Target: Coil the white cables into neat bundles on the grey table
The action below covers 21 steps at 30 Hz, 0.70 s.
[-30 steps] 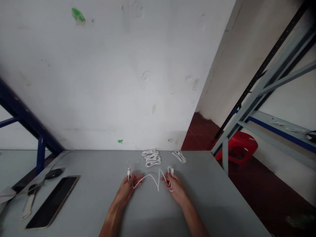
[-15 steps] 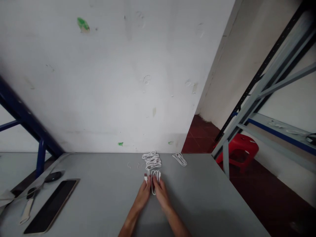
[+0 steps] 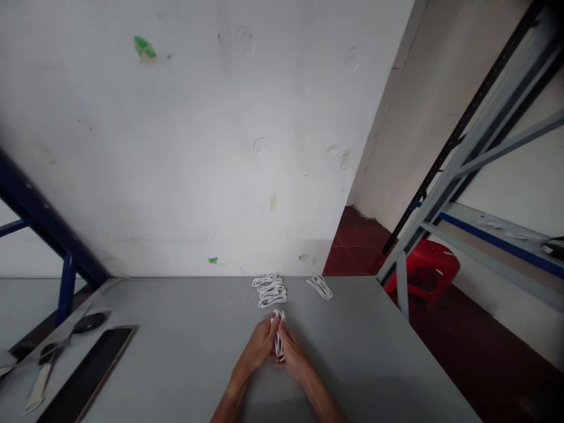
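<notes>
Left hand [image 3: 259, 346] and right hand [image 3: 294, 362] are closed together, both pinching your folded white cable [image 3: 278, 338] upright between them. Stacked coils [image 3: 269, 290] sit just ahead of your hands, with a single coil [image 3: 319, 288] ahead and right.

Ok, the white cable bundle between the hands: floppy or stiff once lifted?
Probably light and floppy: the white cable bundle shows thin strands in narrow, bowed loops. With no tie visible, it would likely slump or spring loose if the left hand and right hand let go.
</notes>
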Motion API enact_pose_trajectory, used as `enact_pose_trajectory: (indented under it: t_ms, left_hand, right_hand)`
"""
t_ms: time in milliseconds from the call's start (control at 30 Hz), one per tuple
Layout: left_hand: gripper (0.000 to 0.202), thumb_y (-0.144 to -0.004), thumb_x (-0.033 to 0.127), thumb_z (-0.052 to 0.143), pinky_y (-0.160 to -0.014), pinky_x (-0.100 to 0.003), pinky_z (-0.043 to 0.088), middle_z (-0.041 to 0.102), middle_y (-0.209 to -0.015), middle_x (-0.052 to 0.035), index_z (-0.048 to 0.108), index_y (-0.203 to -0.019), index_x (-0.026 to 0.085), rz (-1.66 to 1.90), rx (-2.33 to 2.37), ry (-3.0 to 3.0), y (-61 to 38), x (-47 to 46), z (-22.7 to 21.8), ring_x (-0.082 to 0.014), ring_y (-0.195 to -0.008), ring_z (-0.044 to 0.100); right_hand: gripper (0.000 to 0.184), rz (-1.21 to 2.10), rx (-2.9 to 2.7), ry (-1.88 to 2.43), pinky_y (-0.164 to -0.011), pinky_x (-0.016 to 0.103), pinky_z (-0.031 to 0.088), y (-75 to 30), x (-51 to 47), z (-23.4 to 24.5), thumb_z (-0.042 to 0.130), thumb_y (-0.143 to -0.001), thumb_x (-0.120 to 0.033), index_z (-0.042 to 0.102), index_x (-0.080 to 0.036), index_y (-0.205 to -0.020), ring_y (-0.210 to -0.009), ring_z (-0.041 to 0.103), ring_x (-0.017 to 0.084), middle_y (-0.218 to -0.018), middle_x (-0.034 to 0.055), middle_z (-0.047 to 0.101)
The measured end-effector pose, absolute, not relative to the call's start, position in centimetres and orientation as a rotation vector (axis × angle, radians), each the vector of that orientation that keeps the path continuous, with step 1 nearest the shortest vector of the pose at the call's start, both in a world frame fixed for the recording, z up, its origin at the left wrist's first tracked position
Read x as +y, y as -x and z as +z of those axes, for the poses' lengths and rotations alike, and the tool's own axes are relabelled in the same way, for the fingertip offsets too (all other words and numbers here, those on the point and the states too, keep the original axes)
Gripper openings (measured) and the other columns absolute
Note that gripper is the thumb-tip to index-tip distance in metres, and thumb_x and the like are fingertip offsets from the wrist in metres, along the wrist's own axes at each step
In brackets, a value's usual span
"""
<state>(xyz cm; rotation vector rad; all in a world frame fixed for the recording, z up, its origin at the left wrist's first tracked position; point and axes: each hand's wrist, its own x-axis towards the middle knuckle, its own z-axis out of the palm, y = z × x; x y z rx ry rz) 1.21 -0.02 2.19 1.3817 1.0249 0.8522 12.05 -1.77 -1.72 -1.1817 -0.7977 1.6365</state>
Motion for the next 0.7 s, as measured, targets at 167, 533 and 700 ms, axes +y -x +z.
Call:
enact_pose_trajectory:
  t_ms: [167, 533, 700]
  left_hand:
    - [0.047, -0.088, 0.063, 0.053, -0.049, -0.027, 0.046, 0.069, -0.071, -0.0047, 0.068, -0.088, 0.019, 0.720, 0.871, -1.411, -0.4, 0.3, 3.0, -0.0168, -0.050, 0.059]
    - [0.019, -0.091, 0.018, 0.051, -0.086, -0.035, 0.044, 0.062, -0.098, -0.0107, 0.066, -0.101, 0.021, 0.973, 1.776, -1.779, 4.7, 4.9, -0.8, -0.0256, -0.087, 0.063]
    - [0.019, -0.094, 0.014, 0.043, -0.082, -0.034, 0.045, 0.059, -0.097, -0.0128, 0.062, -0.090, 0.017, 0.801, 1.881, -1.880, 4.0, 5.7, -1.4, -0.0265, -0.088, 0.063]
  right_hand:
    - [0.062, 1.648, -0.799, 1.067, -0.036, 0.021, 0.028, -12.4, -1.5, -2.0, 0.079, -0.053, -0.077, 0.059, -0.022, -0.076, -0.037, 0.042, 0.009, -0.048, -0.0072, 0.051]
    - [0.055, 1.836, -0.528, 0.872, -0.037, 0.017, 0.008, -14.2, -1.0, 0.2, 0.083, -0.058, -0.066, 0.053, -0.023, -0.076, -0.035, 0.010, 0.003, -0.044, -0.0171, 0.026]
    - [0.066, 1.923, -0.510, 0.809, -0.037, 0.019, 0.007, -14.2, -1.0, 0.6, 0.075, -0.053, -0.081, 0.052, -0.022, -0.072, -0.035, 0.010, 0.002, -0.046, -0.0139, 0.033]
